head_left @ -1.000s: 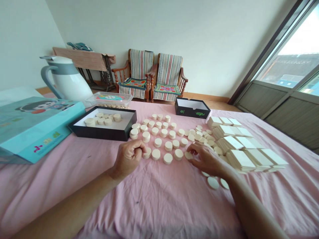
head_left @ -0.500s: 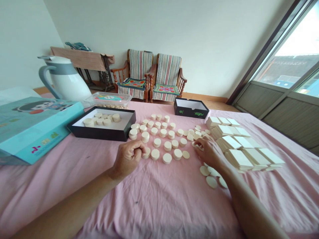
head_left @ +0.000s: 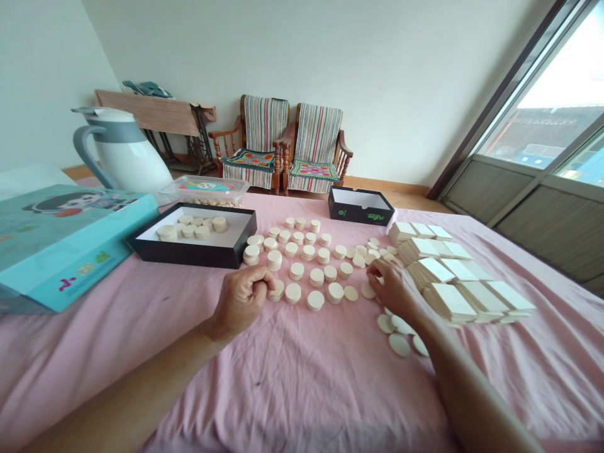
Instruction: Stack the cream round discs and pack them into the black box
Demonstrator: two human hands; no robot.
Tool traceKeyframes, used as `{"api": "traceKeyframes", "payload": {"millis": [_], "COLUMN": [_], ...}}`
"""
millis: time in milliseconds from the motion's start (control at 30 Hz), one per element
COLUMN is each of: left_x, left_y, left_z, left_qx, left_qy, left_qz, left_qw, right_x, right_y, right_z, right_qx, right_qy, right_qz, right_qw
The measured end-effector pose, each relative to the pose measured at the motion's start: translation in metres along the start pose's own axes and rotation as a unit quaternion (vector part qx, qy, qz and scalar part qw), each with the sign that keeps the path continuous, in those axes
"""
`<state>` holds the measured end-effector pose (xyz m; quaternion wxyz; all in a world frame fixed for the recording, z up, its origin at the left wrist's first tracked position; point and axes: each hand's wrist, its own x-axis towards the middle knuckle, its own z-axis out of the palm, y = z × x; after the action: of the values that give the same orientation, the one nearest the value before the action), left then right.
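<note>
Several cream round discs [head_left: 306, 258] lie in rows and small stacks on the pink cloth [head_left: 302, 377]. My left hand [head_left: 241, 299] rests in a loose fist on the cloth, its knuckles touching a disc stack [head_left: 277, 290] at the near left of the rows. My right hand [head_left: 394, 290] lies palm down among loose discs at the right end, fingertips curled on a single flat disc [head_left: 367, 290]. What the left fist holds, if anything, is hidden. A few flat discs [head_left: 399, 343] lie under my right forearm.
A black box [head_left: 195, 251] holding several discs sits at the left, a smaller black box [head_left: 361, 206] at the back. Rows of cream rectangular blocks [head_left: 457, 277] fill the right. A teal carton [head_left: 56, 239], a white jug [head_left: 125, 154] and a clear tub [head_left: 207, 189] stand at the left.
My right hand drew back from the single disc in the near row and moved right and farther away into the loose discs. The left fist stayed put.
</note>
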<state>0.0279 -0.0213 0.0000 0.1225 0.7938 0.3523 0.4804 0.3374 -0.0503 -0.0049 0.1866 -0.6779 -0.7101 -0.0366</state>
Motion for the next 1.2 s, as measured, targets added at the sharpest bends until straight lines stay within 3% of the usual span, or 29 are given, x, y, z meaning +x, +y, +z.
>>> {"api": "traceKeyframes", "payload": {"millis": [233, 500, 667, 833, 1200], "left_x": [0.000, 0.000, -0.001, -0.001, 0.000], "left_y": [-0.002, -0.001, -0.003, -0.003, -0.001], "left_z": [0.000, 0.000, 0.001, 0.001, 0.002], "left_qx": [0.004, -0.001, -0.005, -0.002, -0.014], "left_qy": [0.000, -0.001, -0.004, -0.006, -0.004], "left_qz": [-0.002, 0.000, -0.003, -0.005, 0.000], "left_qw": [1.000, 1.000, 1.000, 1.000, 1.000], "right_x": [-0.010, -0.017, -0.015, -0.014, -0.013], "right_y": [-0.007, -0.009, -0.015, -0.025, -0.025], "right_z": [-0.019, -0.025, -0.022, -0.018, -0.008], "right_qx": [0.081, 0.015, 0.066, 0.141, 0.135], "right_qy": [-0.084, -0.151, -0.114, -0.083, -0.091], "right_qz": [-0.004, -0.044, -0.051, -0.104, -0.133], "right_qw": [0.993, 0.987, 0.990, 0.981, 0.978]}}
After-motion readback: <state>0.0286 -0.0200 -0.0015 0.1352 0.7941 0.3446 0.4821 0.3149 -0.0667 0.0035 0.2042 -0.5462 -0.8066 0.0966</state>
